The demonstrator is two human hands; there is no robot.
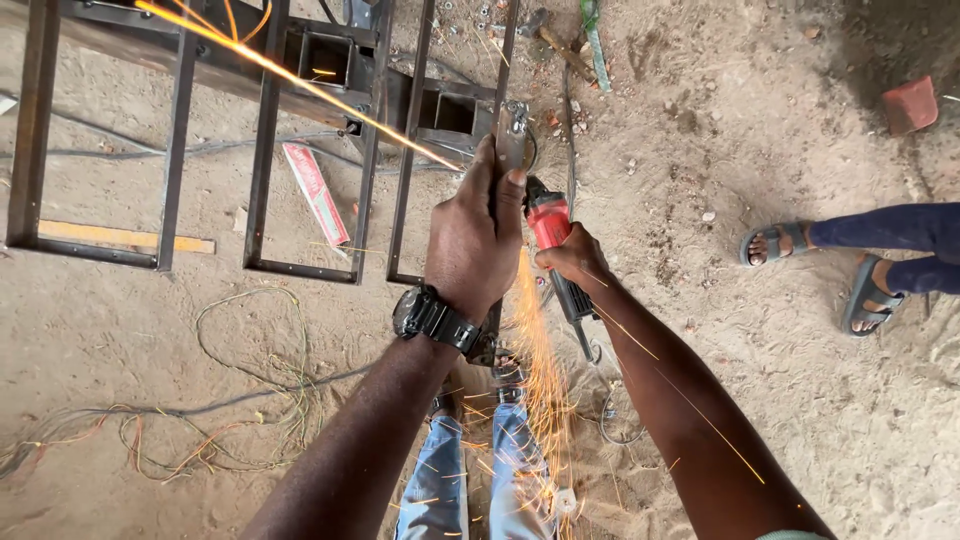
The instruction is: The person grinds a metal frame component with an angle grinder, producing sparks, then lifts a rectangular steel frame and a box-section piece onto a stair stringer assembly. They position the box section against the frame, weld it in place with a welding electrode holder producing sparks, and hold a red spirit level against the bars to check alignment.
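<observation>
Left hand (470,235) fingers wrapped tight around upright metal bar (513,135). Right hand (572,258) grips red angle grinder (550,225), fingers curled shut. Sparks (535,370) falling.

Sandy dirt floor (780,400). Lying on it: dark steel frames (170,150) at upper left, a yellow strip (120,237) under one frame, a red-and-white packet (316,193), tangled coloured wires (230,420) at lower left, a red brick (909,104) at upper right, scattered small stones (700,215).
</observation>
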